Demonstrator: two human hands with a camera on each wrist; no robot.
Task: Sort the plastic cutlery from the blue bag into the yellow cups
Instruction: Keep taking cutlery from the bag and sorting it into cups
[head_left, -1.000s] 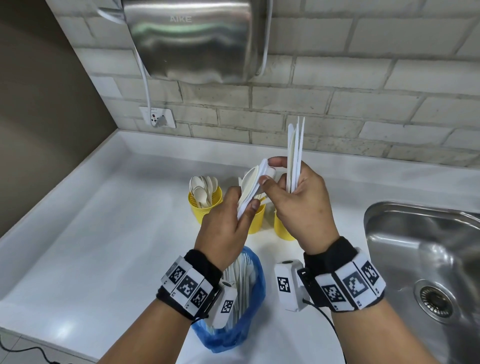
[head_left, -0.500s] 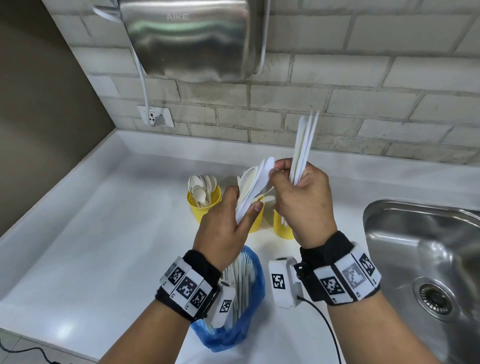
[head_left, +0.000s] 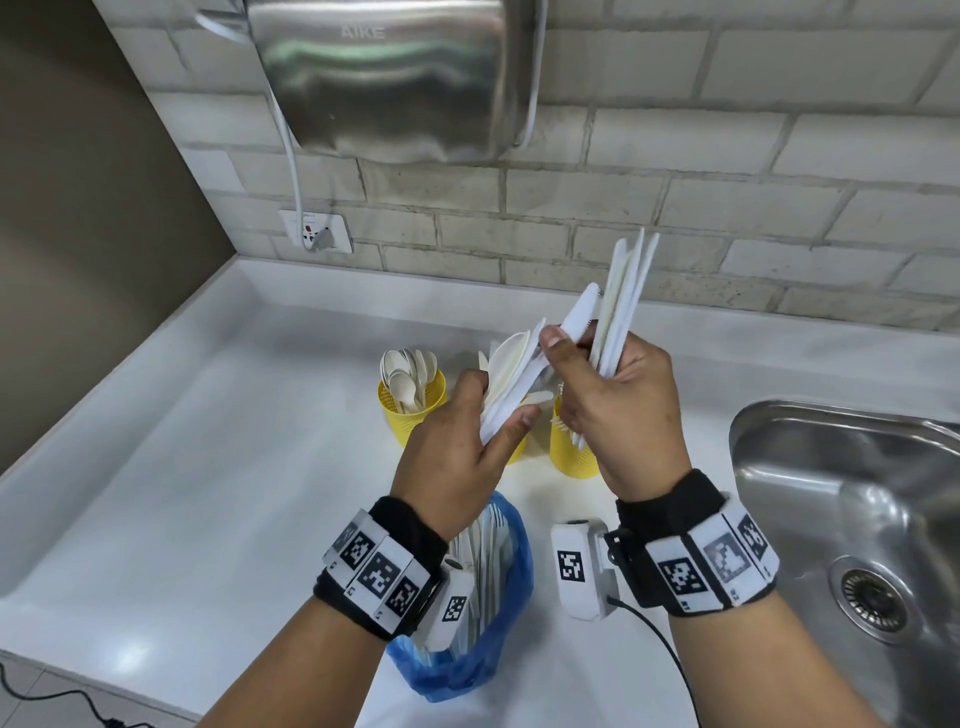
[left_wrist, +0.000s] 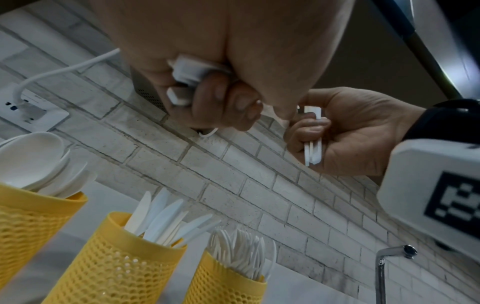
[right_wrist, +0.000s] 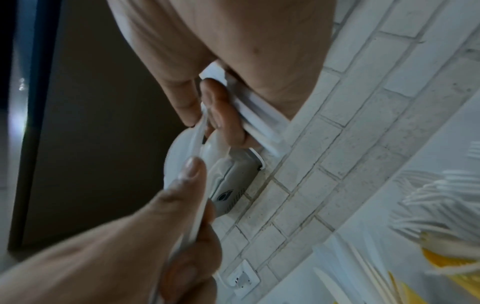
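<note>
My left hand (head_left: 457, 431) grips a mixed bunch of white plastic cutlery (head_left: 511, 374) above the cups. My right hand (head_left: 618, 395) holds a bundle of white knives (head_left: 623, 296) upright in its curled fingers, and its thumb and forefinger pinch one more knife (head_left: 579, 312) drawn partly out of the left bunch. Three yellow mesh cups stand on the counter: a spoon cup (left_wrist: 28, 214), a knife cup (left_wrist: 114, 265) and a fork cup (left_wrist: 226, 281). The blue bag (head_left: 467, 654) with more cutlery lies under my left wrist.
A steel sink (head_left: 852, 519) lies at the right, with a tap (left_wrist: 384, 265) behind it. A hand dryer (head_left: 384, 78) hangs on the brick wall above, its cable plugged into a socket (head_left: 317, 231). The white counter (head_left: 182, 467) stretches left of the cups.
My right hand's knife bundle has tilted to the right, and its thumb and forefinger have pulled one knife up and right out of the left hand's bunch. The left hand has stayed put.
</note>
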